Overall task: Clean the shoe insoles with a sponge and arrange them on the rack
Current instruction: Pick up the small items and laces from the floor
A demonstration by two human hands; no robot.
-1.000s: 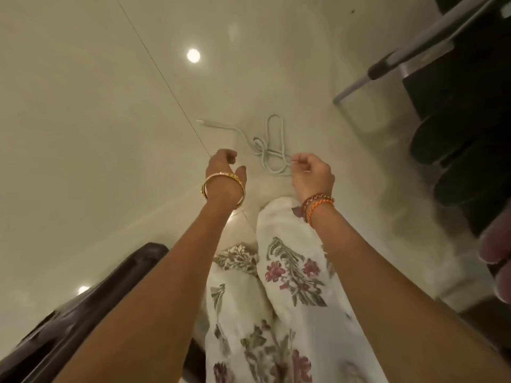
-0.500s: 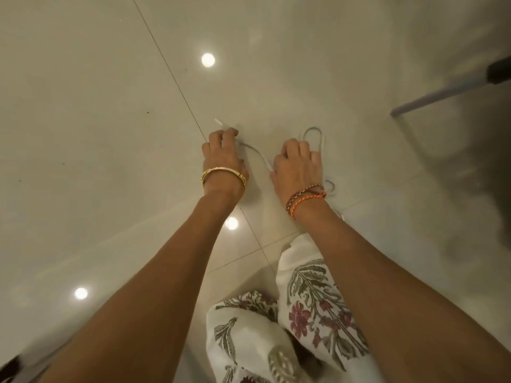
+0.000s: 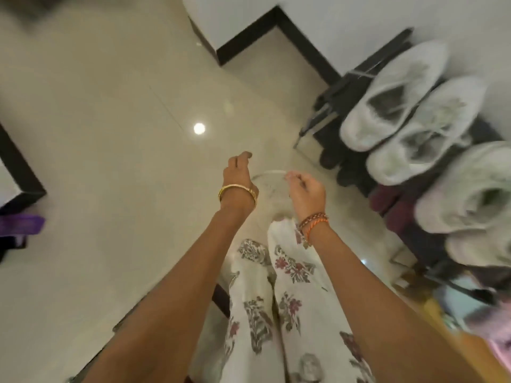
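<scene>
Both my hands are raised above the cream tile floor (image 3: 110, 134). A thin white shoelace (image 3: 272, 172) runs blurred between them, with loose loops hanging below. My left hand (image 3: 239, 174), with a gold bangle at the wrist, is curled on one end. My right hand (image 3: 305, 190), with orange thread bands, pinches the other end. The black shoe rack (image 3: 329, 106) stands to the right of my hands. No insole or sponge is in view.
Three white sneakers (image 3: 425, 131) lie on the rack's top shelf, with dark and maroon shoes (image 3: 387, 200) below. A white wall corner with black skirting (image 3: 249, 34) is ahead. A purple object (image 3: 20, 225) lies at the far left. My floral trousers (image 3: 290, 272) fill the bottom centre.
My hands were pressed on the shoelace on the floor and have since lifted it off. My view has swung up and right, bringing the rack and sneakers into sight.
</scene>
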